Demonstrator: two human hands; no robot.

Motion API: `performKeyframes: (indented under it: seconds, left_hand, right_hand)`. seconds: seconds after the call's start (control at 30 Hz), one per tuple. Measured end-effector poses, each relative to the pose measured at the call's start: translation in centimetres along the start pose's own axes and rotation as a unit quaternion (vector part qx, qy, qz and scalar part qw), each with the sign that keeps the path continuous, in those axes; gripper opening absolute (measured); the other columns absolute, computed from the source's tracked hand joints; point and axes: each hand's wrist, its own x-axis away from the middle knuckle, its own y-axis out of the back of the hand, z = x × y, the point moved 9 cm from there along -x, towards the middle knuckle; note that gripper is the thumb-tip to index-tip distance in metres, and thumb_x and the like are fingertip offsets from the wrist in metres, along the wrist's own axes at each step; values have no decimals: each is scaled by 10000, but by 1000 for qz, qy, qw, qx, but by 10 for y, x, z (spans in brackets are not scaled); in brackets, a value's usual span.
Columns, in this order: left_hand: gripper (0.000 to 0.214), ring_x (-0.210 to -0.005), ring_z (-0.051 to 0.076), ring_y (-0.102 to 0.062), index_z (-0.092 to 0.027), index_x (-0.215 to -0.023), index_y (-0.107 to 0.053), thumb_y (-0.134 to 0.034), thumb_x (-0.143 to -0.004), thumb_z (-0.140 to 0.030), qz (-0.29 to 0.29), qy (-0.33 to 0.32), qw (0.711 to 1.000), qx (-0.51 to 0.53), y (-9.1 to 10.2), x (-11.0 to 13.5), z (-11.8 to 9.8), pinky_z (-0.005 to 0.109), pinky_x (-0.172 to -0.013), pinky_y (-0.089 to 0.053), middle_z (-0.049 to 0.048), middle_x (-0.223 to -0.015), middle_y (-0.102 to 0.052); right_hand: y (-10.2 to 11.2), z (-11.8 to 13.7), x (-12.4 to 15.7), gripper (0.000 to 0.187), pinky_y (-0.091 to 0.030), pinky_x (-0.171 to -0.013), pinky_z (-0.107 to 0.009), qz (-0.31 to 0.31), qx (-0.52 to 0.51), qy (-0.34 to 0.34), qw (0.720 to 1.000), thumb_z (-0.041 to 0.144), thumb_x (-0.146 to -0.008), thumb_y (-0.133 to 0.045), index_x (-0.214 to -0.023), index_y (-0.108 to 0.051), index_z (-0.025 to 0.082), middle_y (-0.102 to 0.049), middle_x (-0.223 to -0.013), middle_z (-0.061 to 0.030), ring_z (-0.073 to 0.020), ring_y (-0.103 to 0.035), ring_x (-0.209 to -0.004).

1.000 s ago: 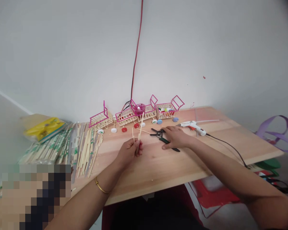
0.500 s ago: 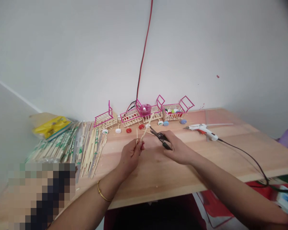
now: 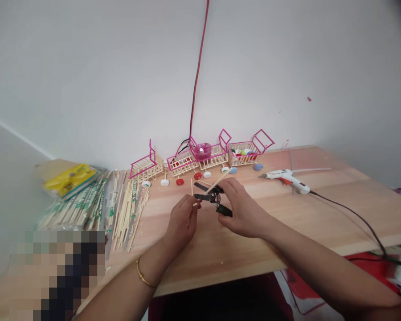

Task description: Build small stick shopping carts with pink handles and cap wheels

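Note:
My left hand (image 3: pixel 183 218) is closed on thin wooden sticks, pinched between thumb and fingers. One longer stick (image 3: pixel 219 179) slants up to the right from it, and a shorter stick (image 3: pixel 192 187) points upward. My right hand (image 3: pixel 242 207) grips black-handled wire cutters (image 3: pixel 209 196) with a coiled spring. Their jaws are spread around the longer stick, close to my left fingertips. Whether the blades touch the stick I cannot tell.
Several small stick-built carts (image 3: pixel 182 165) with magenta rims and bottle-cap wheels line the wall. A clear cup (image 3: pixel 203 151) stands among them. Loose sticks (image 3: pixel 123 223), wrapped chopsticks (image 3: pixel 73 205) and a yellow packet (image 3: pixel 70 178) lie left. A white glue gun (image 3: pixel 289 177) with its cord rests right.
My right hand has brought the wire cutters left and down to the longer stick, which now sits between the jaws. The longer stick leans further to the right.

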Motion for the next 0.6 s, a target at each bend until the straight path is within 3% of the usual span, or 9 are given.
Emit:
performKeyframes:
  seconds: [0.2, 0.4, 0.5, 0.6]
  left_hand:
    - [207, -774, 158, -591, -196, -946, -533, -401, -881, -51, -14, -61, 998, -26, 2, 1, -8, 245, -665, -434, 46, -842, -601]
    - [228, -750, 172, -577, -188, -935, -533, -400, -840, -30, -24, -108, 992, -54, 4, 1, -14, 257, -662, -441, 57, -832, -590]
    - [231, -775, 174, -583, -176, -984, -544, -386, -862, -60, -2, -80, 996, -36, -2, 0, -8, 262, -684, -444, 71, -863, -604]
    - [189, -759, 169, -581, -170, -966, -559, -377, -917, -155, 44, 8, 999, 1, -15, 0, 8, 272, -695, -434, 64, -840, -615]
  right_hand:
    - [2, 8, 2, 521, -435, -940, -439, -18, 30, 12, 999, 142, -633, -612, -1138, -498, 199, -511, -1121, -125, -286, -495, -1069]
    - [-4, 6, 1, 398, -413, -910, -439, -7, 64, 40, 997, 166, -657, -590, -1046, -506, 187, -558, -1095, -123, -290, -504, -1049]
    - [-12, -4, -2, 355, -417, -844, -411, 28, 65, 30, 997, 184, -662, -578, -1008, -502, 174, -582, -1016, -114, -278, -524, -968]
    - [-22, -19, -3, 316, -415, -740, -335, 86, 34, -1, 996, 184, -657, -568, -965, -499, 174, -590, -916, -80, -229, -539, -846]
